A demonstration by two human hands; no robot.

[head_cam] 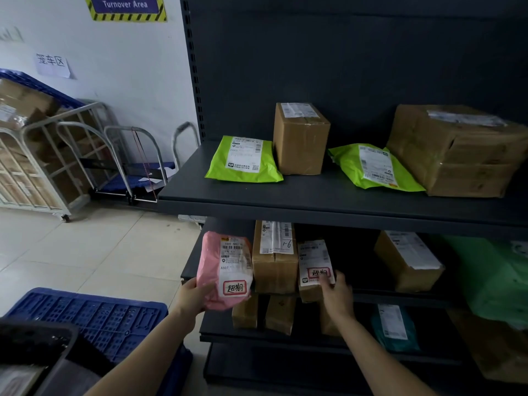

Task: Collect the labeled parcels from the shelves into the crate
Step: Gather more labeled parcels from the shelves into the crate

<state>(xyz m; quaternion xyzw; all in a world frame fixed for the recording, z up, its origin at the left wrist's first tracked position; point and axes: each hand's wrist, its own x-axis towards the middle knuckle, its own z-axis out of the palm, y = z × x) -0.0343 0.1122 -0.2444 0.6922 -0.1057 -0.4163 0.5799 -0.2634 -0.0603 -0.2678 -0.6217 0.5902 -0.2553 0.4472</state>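
Pink mailer [225,267], marked with a red-bordered sticker, sits in the left hand [194,295], which grasps its lower edge and holds it upright in front of the shelf, left of centre in the frame. The next labeled parcel is a small cardboard box [314,264] on the middle shelf [400,298], just right of the mailer and touching a taller carton [274,258]. It stands on end with its long axis running up the frame and its red-bordered sticker facing out.

The right hand [337,295] is much the nearer. It comes up from the lower right with the forearm stretched out, and its fingertips lie on the box's lower right corner beside the sticker. I cannot tell whether the fingers have closed around the box or only touch it.

The blue crate [94,312] lies at the lower left of the frame, on the left hand's side. The right hand's box would probably have to cross in front of the body to reach it.
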